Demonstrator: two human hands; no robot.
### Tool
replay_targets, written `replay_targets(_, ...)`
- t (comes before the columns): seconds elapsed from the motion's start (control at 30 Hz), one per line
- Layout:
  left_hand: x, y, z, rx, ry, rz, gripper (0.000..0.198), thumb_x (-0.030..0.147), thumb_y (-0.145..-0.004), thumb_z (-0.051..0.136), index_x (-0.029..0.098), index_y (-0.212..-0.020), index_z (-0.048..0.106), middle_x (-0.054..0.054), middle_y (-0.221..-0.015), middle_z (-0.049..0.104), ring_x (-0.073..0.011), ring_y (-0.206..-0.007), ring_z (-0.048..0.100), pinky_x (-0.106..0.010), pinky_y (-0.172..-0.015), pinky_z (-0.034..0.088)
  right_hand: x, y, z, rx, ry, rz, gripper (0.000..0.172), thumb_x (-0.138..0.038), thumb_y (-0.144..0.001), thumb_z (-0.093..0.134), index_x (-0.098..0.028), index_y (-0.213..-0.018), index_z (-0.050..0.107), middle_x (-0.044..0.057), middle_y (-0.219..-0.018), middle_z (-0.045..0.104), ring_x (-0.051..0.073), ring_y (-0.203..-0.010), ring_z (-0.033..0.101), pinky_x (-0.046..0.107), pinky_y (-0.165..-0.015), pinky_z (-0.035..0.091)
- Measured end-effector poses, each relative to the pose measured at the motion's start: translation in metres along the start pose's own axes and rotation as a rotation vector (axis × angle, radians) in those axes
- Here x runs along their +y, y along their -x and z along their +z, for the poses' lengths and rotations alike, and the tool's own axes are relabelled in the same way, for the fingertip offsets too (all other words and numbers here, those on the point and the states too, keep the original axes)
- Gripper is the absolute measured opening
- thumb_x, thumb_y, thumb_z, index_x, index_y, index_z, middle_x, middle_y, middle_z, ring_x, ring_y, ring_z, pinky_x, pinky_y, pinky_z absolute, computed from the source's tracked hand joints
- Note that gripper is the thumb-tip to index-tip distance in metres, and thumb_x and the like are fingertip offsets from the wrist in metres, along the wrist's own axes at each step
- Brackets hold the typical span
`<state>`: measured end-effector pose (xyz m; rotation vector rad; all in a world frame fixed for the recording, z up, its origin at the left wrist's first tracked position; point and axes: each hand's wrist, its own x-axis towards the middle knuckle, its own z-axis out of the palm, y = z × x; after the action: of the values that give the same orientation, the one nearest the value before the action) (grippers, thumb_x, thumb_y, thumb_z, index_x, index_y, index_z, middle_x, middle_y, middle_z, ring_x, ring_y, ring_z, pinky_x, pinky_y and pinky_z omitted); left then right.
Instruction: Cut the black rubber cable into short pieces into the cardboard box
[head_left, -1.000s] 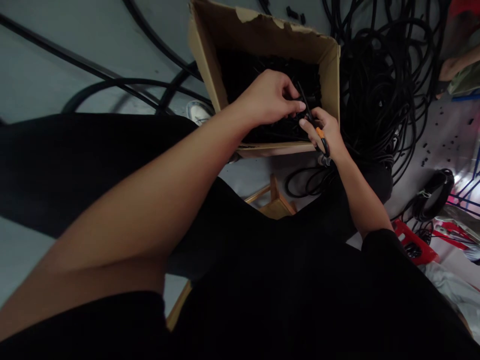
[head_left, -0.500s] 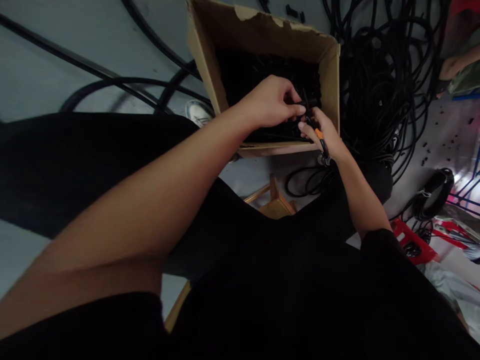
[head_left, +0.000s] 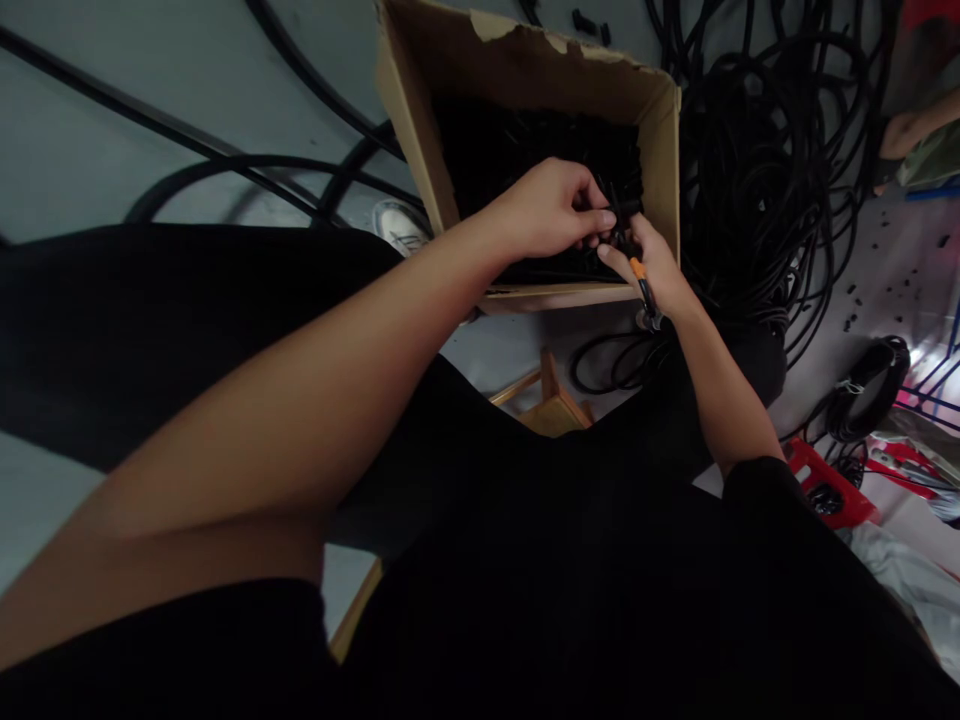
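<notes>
Over the cardboard box (head_left: 416,120), my left hand (head_left: 559,208) is closed in a pinch on a small black part (head_left: 628,207) whose exact kind is too dark to make out. My right hand (head_left: 654,262) wraps round pliers (head_left: 638,270) with orange-and-black handles. The dark head of the pliers meets the black part at the left fingertips; whether the jaws are open or closed is hard to see. Beneath both hands, many small black pieces (head_left: 517,140) fill the box.
A heap of black cable (head_left: 757,170) lies right of the box, with a smaller coil (head_left: 866,390) farther right. Thick black cables (head_left: 217,155) cross the floor at left. Nearby are a wooden stool (head_left: 555,410) and a red crate (head_left: 832,485). Another person's arm (head_left: 919,125) shows at far right.
The left hand has shifted slightly down and right, closer to the right hand. The pointed dark tip that stood above the fingers is now less visible. Both hands keep their grip.
</notes>
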<state>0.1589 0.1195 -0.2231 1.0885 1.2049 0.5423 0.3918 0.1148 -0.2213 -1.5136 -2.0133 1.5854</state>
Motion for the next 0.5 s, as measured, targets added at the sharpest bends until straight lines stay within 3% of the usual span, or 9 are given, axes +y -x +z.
replay_targets(0.13,0.007,0.002,-0.003,0.019,0.002,0.006,0.011,0.035,-0.096,0.091,0.029,-0.090,0.084,-0.004,-0.077,0.079,-0.0340,-0.104,0.085,-0.042,-0.096,0.062,-0.006,0.001,0.002,-0.027,0.049,-0.014,0.071,-0.083,-0.103,0.098,-0.027,-0.137,0.073,0.011,-0.133,0.078,0.032,-0.128,0.077,0.049,-0.117,0.073)
replay_targets(0.33,0.023,0.009,-0.007,-0.007,-0.031,-0.025,0.023,0.028,-0.110,0.087,0.027,-0.090,0.077,0.000,-0.081,0.082,-0.0227,-0.092,0.070,-0.042,-0.097,0.055,0.010,0.000,0.002,0.031,0.068,0.033,0.070,-0.091,-0.108,0.089,-0.026,-0.128,0.071,0.009,-0.124,0.076,0.029,-0.108,0.077,0.047,-0.100,0.076)
replay_targets(0.5,0.025,0.008,-0.008,0.006,-0.069,-0.034,0.025,0.023,-0.116,0.083,0.024,-0.091,0.080,0.000,-0.079,0.081,-0.0184,-0.083,0.069,-0.036,-0.093,0.055,0.008,0.000,0.003,0.054,0.062,0.006,0.075,-0.096,-0.102,0.091,-0.027,-0.122,0.068,0.007,-0.114,0.074,0.029,-0.105,0.076,0.044,-0.093,0.074)
